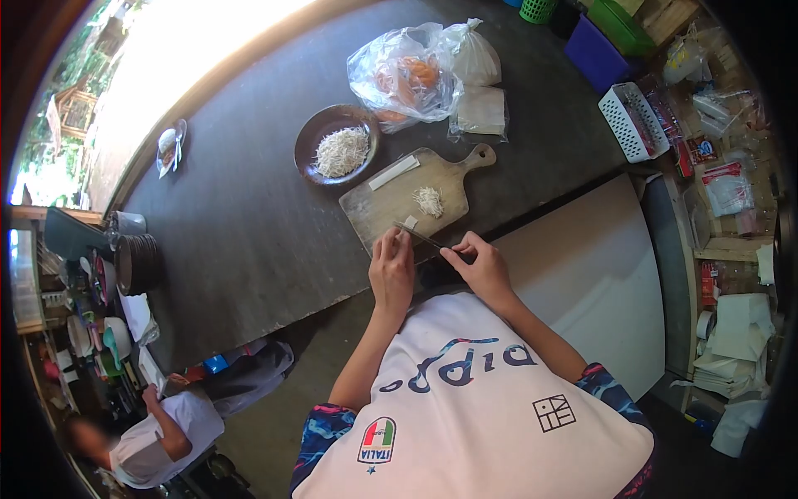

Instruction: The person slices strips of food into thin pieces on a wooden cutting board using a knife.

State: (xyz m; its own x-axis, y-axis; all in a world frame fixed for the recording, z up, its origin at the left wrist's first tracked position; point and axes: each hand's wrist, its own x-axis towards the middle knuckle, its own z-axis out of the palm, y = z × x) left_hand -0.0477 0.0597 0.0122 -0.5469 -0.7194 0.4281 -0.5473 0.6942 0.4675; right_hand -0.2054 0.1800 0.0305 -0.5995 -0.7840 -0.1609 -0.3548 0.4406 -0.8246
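My right hand is closed around one end of a thin dark knife, just over the near edge of a wooden cutting board. At the knife's other end, my left hand has its fingers pressed together beside the blade; what they hold is hidden. Close to the blade lies a small pale piece on the board. A little heap of thin whitish shreds and a long pale strip also lie there. Beyond the board, a brown bowl holds more whitish shreds.
Behind the board sit a clear plastic bag with orange contents and a wrapped pale block. A white basket stands at the table's right end, stacked dark plates at its left. Another person stands at lower left.
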